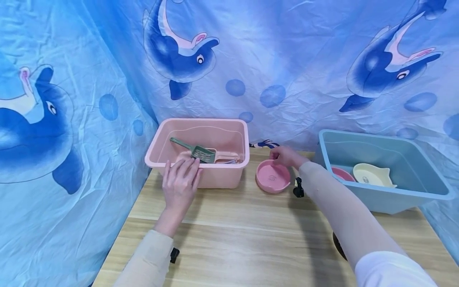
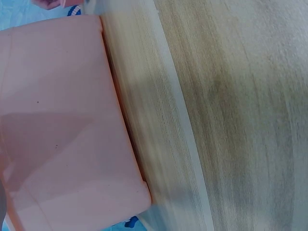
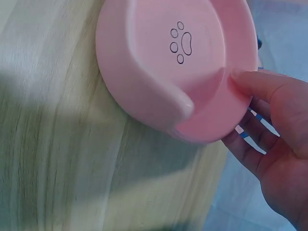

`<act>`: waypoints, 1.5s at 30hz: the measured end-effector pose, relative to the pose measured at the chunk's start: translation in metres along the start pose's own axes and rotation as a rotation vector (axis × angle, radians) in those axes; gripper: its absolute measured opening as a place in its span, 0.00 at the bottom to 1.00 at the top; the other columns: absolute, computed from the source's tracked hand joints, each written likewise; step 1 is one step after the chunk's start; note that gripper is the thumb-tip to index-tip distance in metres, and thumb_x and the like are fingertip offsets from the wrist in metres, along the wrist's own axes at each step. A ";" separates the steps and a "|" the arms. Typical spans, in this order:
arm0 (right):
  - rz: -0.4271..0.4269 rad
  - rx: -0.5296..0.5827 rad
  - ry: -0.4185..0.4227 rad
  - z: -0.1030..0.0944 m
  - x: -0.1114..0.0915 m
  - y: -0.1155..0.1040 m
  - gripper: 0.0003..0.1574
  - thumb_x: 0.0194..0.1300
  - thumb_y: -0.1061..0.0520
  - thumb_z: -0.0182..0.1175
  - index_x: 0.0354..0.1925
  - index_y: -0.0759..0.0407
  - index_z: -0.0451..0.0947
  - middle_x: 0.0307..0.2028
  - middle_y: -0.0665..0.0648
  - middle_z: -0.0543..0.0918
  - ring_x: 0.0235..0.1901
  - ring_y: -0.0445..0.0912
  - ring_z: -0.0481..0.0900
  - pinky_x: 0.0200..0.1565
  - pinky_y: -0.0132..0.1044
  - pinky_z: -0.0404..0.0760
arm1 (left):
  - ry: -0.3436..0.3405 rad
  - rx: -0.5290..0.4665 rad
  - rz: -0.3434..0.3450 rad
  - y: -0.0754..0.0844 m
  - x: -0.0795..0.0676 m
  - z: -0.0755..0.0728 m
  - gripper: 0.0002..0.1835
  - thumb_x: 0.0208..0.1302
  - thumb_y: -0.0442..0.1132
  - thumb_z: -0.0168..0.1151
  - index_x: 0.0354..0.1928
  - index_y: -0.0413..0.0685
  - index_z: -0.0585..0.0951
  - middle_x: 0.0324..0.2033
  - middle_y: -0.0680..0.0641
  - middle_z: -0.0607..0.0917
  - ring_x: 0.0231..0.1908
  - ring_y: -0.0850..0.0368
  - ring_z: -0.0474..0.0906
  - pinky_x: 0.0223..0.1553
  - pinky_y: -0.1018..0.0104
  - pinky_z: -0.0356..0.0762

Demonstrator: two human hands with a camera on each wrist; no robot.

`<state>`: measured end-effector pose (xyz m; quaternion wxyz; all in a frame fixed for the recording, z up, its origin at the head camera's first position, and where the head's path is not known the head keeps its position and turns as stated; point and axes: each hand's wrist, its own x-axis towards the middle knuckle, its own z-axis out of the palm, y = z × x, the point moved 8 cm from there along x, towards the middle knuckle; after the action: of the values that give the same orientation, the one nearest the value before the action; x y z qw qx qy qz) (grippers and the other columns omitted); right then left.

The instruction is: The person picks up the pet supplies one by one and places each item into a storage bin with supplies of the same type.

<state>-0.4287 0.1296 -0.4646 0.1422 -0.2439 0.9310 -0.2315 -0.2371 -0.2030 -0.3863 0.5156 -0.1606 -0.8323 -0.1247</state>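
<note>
My right hand (image 1: pixel 285 156) pinches the far rim of a pink pet bowl (image 1: pixel 273 176), thumb inside and fingers outside. In the right wrist view a paw print marks the floor of the bowl (image 3: pixel 178 43), and its wall dips on one side. My left hand (image 1: pixel 180 180) rests at the front rim of a pink bin (image 1: pixel 218 176), fingers extended over the edge. Inside that bin lie a green slotted litter scoop (image 1: pixel 203 154) and a pale pink scoop (image 1: pixel 226 156). The left wrist view shows mostly the bin's outer wall (image 2: pixel 62 120).
A blue bin (image 1: pixel 383 195) at the right holds a cream cat-shaped dish (image 1: pixel 373 175) and a pink dish (image 1: pixel 342 174). A dark round thing (image 1: pixel 338 245) is partly hidden beneath my right forearm. Blue dolphin-print sheeting (image 1: pixel 251 59) hangs behind the wooden table (image 1: pixel 229 247).
</note>
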 end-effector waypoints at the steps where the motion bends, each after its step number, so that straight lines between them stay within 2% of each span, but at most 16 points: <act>1: -0.012 -0.002 0.007 -0.001 0.000 -0.003 0.05 0.66 0.69 0.69 0.38 0.63 0.82 0.36 0.58 0.86 0.40 0.52 0.81 0.47 0.45 0.81 | -0.003 0.000 0.000 0.000 0.000 0.000 0.16 0.69 0.43 0.72 0.55 0.47 0.91 0.49 0.43 0.92 0.52 0.36 0.87 0.67 0.30 0.72; 5: -0.078 -0.006 0.032 -0.006 -0.002 -0.016 0.06 0.65 0.70 0.69 0.37 0.64 0.82 0.36 0.60 0.86 0.40 0.53 0.82 0.47 0.48 0.83 | -0.012 0.001 0.005 0.000 -0.001 0.003 0.16 0.69 0.43 0.72 0.55 0.47 0.90 0.49 0.42 0.92 0.52 0.36 0.87 0.67 0.30 0.72; 11: -0.115 -0.051 0.062 -0.013 -0.009 -0.031 0.06 0.66 0.68 0.70 0.39 0.59 0.82 0.37 0.57 0.86 0.41 0.52 0.83 0.49 0.49 0.85 | -0.014 0.000 -0.001 0.002 -0.002 0.005 0.16 0.69 0.43 0.72 0.54 0.47 0.91 0.49 0.42 0.92 0.52 0.36 0.86 0.67 0.30 0.72; 15: -0.153 -0.091 0.120 -0.020 -0.016 -0.039 0.07 0.66 0.67 0.70 0.38 0.58 0.83 0.35 0.55 0.86 0.39 0.51 0.84 0.47 0.48 0.86 | -0.017 0.000 -0.004 0.003 -0.002 0.007 0.16 0.69 0.43 0.72 0.54 0.47 0.91 0.49 0.43 0.92 0.53 0.37 0.86 0.67 0.30 0.72; 22: -0.264 -0.123 0.204 -0.043 -0.031 -0.059 0.07 0.64 0.70 0.71 0.38 0.62 0.84 0.35 0.59 0.86 0.38 0.54 0.84 0.44 0.48 0.87 | -0.016 0.000 -0.004 0.004 -0.004 0.009 0.16 0.70 0.44 0.71 0.55 0.48 0.90 0.50 0.43 0.92 0.53 0.37 0.86 0.67 0.29 0.73; 31: -0.351 -0.175 0.246 -0.094 -0.063 -0.093 0.07 0.66 0.70 0.70 0.40 0.62 0.84 0.39 0.60 0.87 0.41 0.55 0.86 0.47 0.53 0.88 | 0.005 -0.009 0.002 0.005 -0.002 0.006 0.16 0.69 0.44 0.71 0.55 0.48 0.91 0.49 0.43 0.92 0.52 0.36 0.87 0.66 0.29 0.73; 40: -0.499 -0.281 0.401 -0.157 -0.117 -0.123 0.11 0.64 0.72 0.72 0.40 0.60 0.85 0.37 0.59 0.85 0.36 0.53 0.86 0.35 0.48 0.89 | -0.002 -0.009 -0.007 0.002 0.000 0.002 0.16 0.68 0.43 0.72 0.55 0.47 0.91 0.50 0.42 0.92 0.53 0.35 0.86 0.67 0.29 0.72; 42: -0.509 -0.319 0.436 -0.170 -0.129 -0.125 0.12 0.63 0.73 0.72 0.40 0.59 0.86 0.37 0.59 0.85 0.36 0.54 0.86 0.35 0.50 0.90 | -0.004 -0.008 -0.010 0.001 0.000 0.001 0.16 0.67 0.42 0.73 0.55 0.48 0.91 0.50 0.42 0.92 0.53 0.35 0.86 0.67 0.30 0.72; 45: -0.471 -0.378 0.475 -0.189 -0.146 -0.123 0.13 0.61 0.73 0.74 0.40 0.59 0.86 0.37 0.59 0.86 0.36 0.55 0.87 0.36 0.52 0.90 | -0.012 -0.006 -0.011 0.001 0.000 0.000 0.17 0.67 0.42 0.73 0.55 0.48 0.90 0.51 0.42 0.92 0.53 0.35 0.86 0.68 0.30 0.72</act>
<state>-0.3292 0.1784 -0.2199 -0.1820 -0.4125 0.8828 -0.1319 -0.2366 -0.2025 -0.3863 0.5095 -0.1583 -0.8358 -0.1292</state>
